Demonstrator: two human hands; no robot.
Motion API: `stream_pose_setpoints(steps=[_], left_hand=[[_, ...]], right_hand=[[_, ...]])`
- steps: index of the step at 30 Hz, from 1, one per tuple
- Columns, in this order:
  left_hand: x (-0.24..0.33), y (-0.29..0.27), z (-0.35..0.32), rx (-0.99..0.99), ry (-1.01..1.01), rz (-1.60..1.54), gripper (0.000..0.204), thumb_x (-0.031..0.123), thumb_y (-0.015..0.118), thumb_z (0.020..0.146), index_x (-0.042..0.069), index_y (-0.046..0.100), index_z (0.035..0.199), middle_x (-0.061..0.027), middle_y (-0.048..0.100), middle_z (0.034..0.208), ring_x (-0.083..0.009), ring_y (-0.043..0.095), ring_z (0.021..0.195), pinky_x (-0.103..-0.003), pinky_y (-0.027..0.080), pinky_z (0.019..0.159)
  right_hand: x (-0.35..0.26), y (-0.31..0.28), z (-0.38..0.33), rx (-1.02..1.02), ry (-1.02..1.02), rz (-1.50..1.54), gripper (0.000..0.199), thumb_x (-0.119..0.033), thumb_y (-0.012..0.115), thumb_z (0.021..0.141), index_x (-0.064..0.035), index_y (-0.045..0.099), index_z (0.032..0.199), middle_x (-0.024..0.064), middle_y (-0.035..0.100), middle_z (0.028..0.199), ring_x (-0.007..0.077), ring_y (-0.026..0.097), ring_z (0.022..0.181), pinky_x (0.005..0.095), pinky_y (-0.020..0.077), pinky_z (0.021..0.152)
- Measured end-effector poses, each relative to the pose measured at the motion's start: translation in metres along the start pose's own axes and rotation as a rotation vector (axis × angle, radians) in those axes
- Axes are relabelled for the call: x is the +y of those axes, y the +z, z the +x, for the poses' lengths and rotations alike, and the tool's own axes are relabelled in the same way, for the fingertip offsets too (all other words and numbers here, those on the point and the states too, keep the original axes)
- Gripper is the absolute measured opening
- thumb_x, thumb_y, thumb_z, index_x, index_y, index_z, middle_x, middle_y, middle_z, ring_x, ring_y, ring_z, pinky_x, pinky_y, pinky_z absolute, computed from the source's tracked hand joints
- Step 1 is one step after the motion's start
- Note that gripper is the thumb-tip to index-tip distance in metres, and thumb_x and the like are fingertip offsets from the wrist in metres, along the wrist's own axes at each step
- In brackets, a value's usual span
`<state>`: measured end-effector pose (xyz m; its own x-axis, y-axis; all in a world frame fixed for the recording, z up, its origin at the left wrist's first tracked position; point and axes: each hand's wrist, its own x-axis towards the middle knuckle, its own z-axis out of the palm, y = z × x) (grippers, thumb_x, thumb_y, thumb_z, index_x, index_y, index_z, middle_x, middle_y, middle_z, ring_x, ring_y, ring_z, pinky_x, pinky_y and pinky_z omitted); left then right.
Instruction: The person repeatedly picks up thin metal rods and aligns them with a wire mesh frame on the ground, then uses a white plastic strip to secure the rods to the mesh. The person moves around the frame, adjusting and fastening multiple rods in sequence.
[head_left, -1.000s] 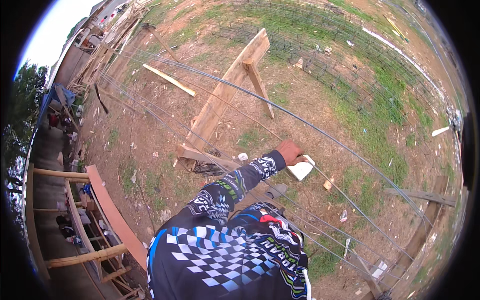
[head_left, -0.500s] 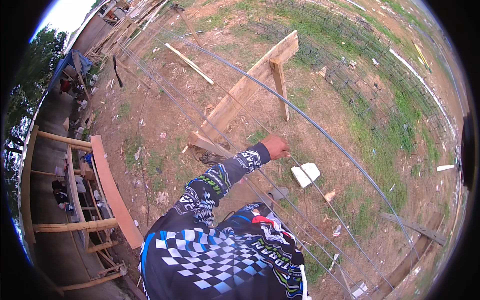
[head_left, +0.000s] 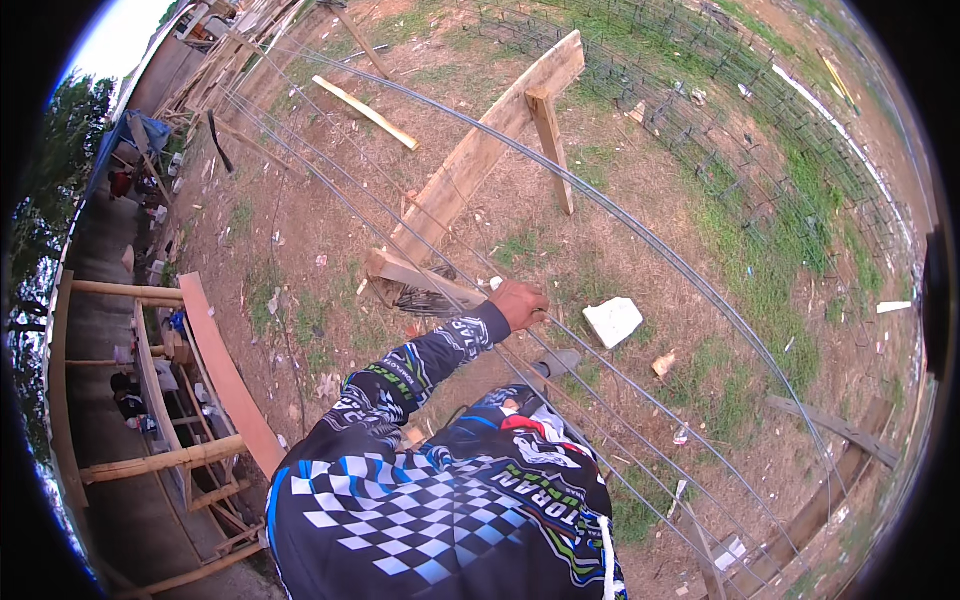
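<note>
My left hand (head_left: 520, 304) reaches out in a dark patterned sleeve, its fingers curled around a thin steel rod (head_left: 640, 388). This rod runs diagonally from the far left to the near right, alongside other long steel rods (head_left: 335, 190). Beyond the hand, more long rods (head_left: 660, 250) bow in a wide curve to the right. Just past my wrist is the end of a wooden plank stand (head_left: 465, 195), with a bundle of dark wire (head_left: 425, 298) on the ground beside it. My right hand is out of view.
A white block (head_left: 613, 321) lies on the dirt right of my hand. Wire mesh or bar frames (head_left: 730, 130) cover the grass at far right. A timber frame (head_left: 225, 365) stands at left. Wooden beams (head_left: 840, 480) cross at lower right, and a loose wood strip (head_left: 365, 112) lies farther off.
My left hand has moved left and slightly nearer, bringing the thin rod closer to the neighbouring rods. The view has shifted a little.
</note>
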<state>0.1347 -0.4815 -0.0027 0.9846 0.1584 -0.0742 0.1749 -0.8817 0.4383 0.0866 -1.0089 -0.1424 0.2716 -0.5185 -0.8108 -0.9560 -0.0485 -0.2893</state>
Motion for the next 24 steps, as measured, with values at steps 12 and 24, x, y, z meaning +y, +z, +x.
stream_pose_setpoints(steps=[12,24], left_hand=[[-0.003,-0.035,0.012,0.2,-0.038,-0.129,0.037,0.029,0.068,0.085,0.01,0.063,0.116,-0.0144,0.065,0.111,-0.033,0.061,0.101,-0.042,0.047,0.088],[-0.323,-0.19,-0.055,0.061,-0.539,0.513,0.037,0.017,0.059,0.088,0.021,0.059,0.125,-0.0115,0.051,0.136,-0.0319,0.043,0.13,-0.045,0.037,0.106]], right_hand=[[0.053,-0.026,-0.02,0.116,0.08,0.135,0.041,-0.041,0.063,0.085,-0.002,0.051,0.079,0.0065,0.048,0.06,0.0166,0.043,0.041,0.0336,0.0347,0.034],[0.16,-0.021,-0.092,0.614,0.055,0.584,0.043,-0.043,0.061,0.086,-0.0013,0.049,0.08,0.0058,0.046,0.06,0.0157,0.04,0.041,0.0326,0.0328,0.033]])
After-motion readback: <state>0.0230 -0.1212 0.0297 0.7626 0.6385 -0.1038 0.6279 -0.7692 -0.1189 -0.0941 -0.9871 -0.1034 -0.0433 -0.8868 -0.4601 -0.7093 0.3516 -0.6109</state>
